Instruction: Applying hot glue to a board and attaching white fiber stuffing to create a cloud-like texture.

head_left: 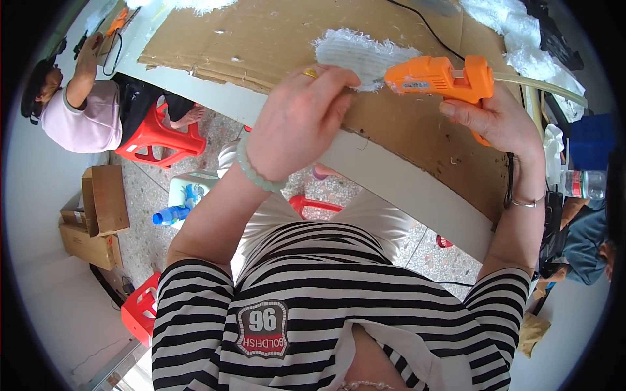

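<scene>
A white piece of fringed fabric [352,55] lies on the cardboard sheet [274,39] in front of me. The fingers of my left hand [300,111] are pinched together at its near edge; the fingertips partly hide what they grip. My right hand [499,120] is wrapped round the handle of an orange hot glue gun [433,75]. Its nozzle points left, close to the fabric's near edge and just right of my left fingertips. A pale glue stick [548,86] sticks out of the back of the gun.
White fluffy material [515,32] lies at the table's far right beside a black cable [430,26]. At left, another person [78,117] sits on a red stool [160,137]. A plastic bottle [585,184] and a person in dark blue [585,244] are at right. Cardboard boxes [101,202] stand at left.
</scene>
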Action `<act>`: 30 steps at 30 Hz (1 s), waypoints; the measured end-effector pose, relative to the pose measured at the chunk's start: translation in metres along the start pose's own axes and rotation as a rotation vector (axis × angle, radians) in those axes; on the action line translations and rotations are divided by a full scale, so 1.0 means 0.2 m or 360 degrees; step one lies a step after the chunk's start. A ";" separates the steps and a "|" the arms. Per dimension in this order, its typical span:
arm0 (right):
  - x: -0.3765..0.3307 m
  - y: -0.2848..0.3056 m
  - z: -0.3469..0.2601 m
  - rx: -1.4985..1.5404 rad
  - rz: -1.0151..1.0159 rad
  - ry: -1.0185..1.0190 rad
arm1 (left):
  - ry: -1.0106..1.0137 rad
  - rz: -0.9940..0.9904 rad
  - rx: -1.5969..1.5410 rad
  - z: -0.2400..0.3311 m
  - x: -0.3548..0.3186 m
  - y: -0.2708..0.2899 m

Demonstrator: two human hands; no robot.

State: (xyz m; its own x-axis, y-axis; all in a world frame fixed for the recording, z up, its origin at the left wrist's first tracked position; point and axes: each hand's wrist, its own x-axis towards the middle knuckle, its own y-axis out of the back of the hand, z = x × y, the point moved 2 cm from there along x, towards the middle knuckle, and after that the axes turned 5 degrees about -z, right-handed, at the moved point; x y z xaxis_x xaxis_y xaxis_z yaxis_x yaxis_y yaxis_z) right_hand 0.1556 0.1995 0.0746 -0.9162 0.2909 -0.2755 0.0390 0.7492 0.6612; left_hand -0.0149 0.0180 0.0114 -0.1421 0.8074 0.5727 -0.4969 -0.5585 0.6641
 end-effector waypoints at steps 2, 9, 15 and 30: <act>0.00 0.00 0.01 0.0000 0.0000 0.0006 | -0.0070 0.0007 0.0096 -0.01 0.03 0.04; 0.00 0.00 0.00 -0.0014 -0.0006 0.0011 | -0.0080 -0.0002 0.0235 -0.05 0.02 0.03; 0.01 -0.03 0.00 -0.0005 -0.0037 -0.0026 | -0.0082 -0.0013 0.0263 -0.06 0.01 0.03; 0.01 -0.08 -0.04 -0.0041 0.0010 0.0021 | -0.0022 -0.0129 0.0136 -0.06 0.03 0.07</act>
State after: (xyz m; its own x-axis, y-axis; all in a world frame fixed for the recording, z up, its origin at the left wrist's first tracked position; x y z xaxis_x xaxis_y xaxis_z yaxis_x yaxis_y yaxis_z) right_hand 0.1491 0.1826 0.0694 -0.9213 0.2875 -0.2619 0.0348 0.7318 0.6807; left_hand -0.0321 0.0179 0.0184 -0.0925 0.8482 0.5216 -0.4312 -0.5063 0.7468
